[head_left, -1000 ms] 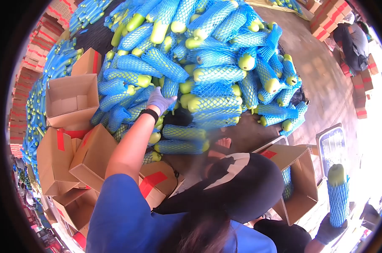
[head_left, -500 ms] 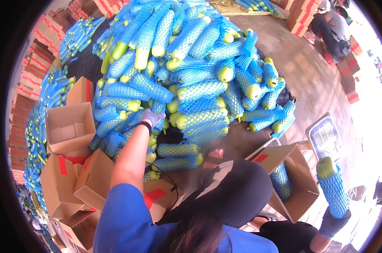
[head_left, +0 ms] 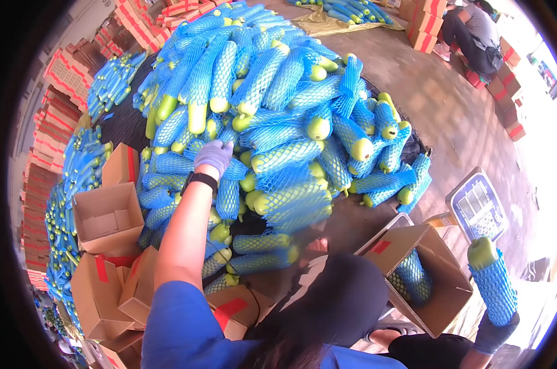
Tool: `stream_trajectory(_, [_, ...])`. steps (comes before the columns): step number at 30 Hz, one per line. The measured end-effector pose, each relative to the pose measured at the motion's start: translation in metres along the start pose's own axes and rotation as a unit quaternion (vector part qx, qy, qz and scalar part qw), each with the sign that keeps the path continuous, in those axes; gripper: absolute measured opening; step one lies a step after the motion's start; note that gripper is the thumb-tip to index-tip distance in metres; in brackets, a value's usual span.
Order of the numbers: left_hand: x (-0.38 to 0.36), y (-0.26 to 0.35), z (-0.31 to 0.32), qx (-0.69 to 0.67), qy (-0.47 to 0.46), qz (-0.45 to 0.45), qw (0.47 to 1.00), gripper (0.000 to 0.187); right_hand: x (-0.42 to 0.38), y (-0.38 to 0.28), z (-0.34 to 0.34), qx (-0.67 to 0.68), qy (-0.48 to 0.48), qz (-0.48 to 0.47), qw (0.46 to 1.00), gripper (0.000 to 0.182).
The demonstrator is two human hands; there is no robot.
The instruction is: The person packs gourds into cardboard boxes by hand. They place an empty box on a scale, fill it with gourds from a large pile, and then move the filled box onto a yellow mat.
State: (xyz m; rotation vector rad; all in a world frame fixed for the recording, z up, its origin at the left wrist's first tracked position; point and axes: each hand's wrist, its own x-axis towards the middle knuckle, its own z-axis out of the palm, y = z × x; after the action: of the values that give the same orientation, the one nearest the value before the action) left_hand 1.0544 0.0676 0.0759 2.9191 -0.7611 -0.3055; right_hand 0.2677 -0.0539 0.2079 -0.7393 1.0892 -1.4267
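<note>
My left hand (head_left: 215, 156), in a pale glove with a black band at the wrist, reaches onto the big pile of gourds. Its fingers curl down over a gourd in blue foam netting, which the hand mostly covers. Just below it hangs another netted gourd (head_left: 228, 198). At the far right my right hand (head_left: 496, 334), in a dark glove, grips the lower end of a long green gourd (head_left: 493, 283). That gourd stands nearly upright, its bare green end out of the net. Beside it an open carton (head_left: 445, 295) has netted gourds (head_left: 415, 277) inside.
A scale display (head_left: 477, 203) stands behind the carton. Open empty boxes (head_left: 109, 215) are stacked at the left. Another person (head_left: 475, 37) crouches by cartons (head_left: 424, 24) at the upper right. More gourds (head_left: 69, 227) lie along the left.
My left hand has moved farther up the pile and its fingers have curled over a gourd. The right hand keeps its gourd. The view has tilted, so the scene sits lower.
</note>
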Motion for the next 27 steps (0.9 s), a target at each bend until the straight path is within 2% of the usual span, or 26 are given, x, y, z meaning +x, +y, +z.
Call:
stream_trajectory(2, [0.034, 0.007, -0.002, -0.198, 0.105, 0.013, 0.975, 0.044, 0.002, 0.000, 0.001, 0.006, -0.043, 0.021, 0.999, 0.053])
stream_trajectory(3, [0.059, 0.008, 0.006, -0.321, 0.146, 0.010, 0.936, 0.039, 0.004, 0.001, 0.002, 0.006, -0.036, 0.021, 0.999, 0.053])
stream_trajectory(5, [0.099, 0.010, 0.012, -0.308, 0.237, 0.040, 0.920, 0.033, 0.004, 0.002, 0.001, 0.027, -0.008, 0.016, 0.999, 0.059])
stream_trajectory(6, [0.107, 0.019, 0.013, -0.388, 0.228, 0.050, 0.892, 0.031, 0.003, 0.001, 0.003, 0.019, -0.007, 0.015, 1.000, 0.058])
stream_trajectory(7, [0.099, 0.040, 0.009, -0.374, 0.292, 0.110, 0.874, 0.028, 0.002, 0.001, 0.004, 0.019, 0.006, 0.013, 1.000, 0.058])
stream_trajectory(10, [0.074, 0.094, 0.008, -0.322, 0.282, 0.260, 0.865, 0.028, -0.002, 0.000, 0.009, 0.001, -0.068, 0.012, 0.998, 0.052])
stream_trajectory(11, [0.067, 0.110, 0.014, -0.310, 0.243, 0.256, 0.883, 0.028, -0.001, 0.001, 0.007, -0.001, -0.059, 0.010, 0.998, 0.052])
stream_trajectory(14, [0.069, 0.144, 0.046, -0.330, 0.186, 0.279, 0.882, 0.030, -0.001, -0.002, 0.001, 0.005, -0.078, 0.016, 0.997, 0.055])
stream_trajectory(16, [0.073, 0.165, 0.062, -0.245, 0.155, 0.319, 0.902, 0.038, -0.002, -0.001, 0.002, 0.007, -0.068, 0.012, 0.998, 0.056])
stream_trajectory(17, [0.070, 0.179, 0.062, -0.245, 0.149, 0.327, 0.901, 0.038, -0.003, 0.000, 0.005, 0.010, -0.067, 0.010, 0.998, 0.058])
stream_trajectory(19, [0.067, 0.206, 0.059, -0.052, 0.213, 0.336, 0.916, 0.047, -0.005, 0.001, 0.014, 0.034, -0.075, 0.022, 0.996, 0.060])
stream_trajectory(20, [0.078, 0.218, 0.063, -0.014, 0.199, 0.344, 0.917, 0.054, -0.005, 0.003, 0.017, 0.037, -0.034, 0.012, 0.999, 0.063])
stream_trajectory(21, [0.094, 0.228, 0.072, 0.056, 0.233, 0.352, 0.905, 0.059, -0.004, 0.005, 0.018, 0.039, 0.007, 0.002, 0.999, 0.066])
stream_trajectory(23, [0.095, 0.262, 0.062, 0.200, 0.158, 0.240, 0.937, 0.067, -0.003, 0.003, 0.013, 0.035, 0.014, -0.002, 0.999, 0.067])
stream_trajectory(24, [0.095, 0.282, 0.051, 0.245, 0.099, 0.177, 0.948, 0.077, -0.003, 0.003, 0.016, 0.042, -0.005, 0.010, 0.999, 0.068])
stream_trajectory(25, [0.098, 0.295, 0.045, 0.266, 0.062, 0.138, 0.952, 0.080, -0.003, 0.003, 0.017, 0.049, -0.025, 0.022, 0.998, 0.068])
stream_trajectory(27, [0.102, 0.311, 0.040, 0.270, 0.013, 0.107, 0.957, 0.074, -0.004, 0.004, 0.015, 0.053, -0.002, 0.010, 0.999, 0.069])
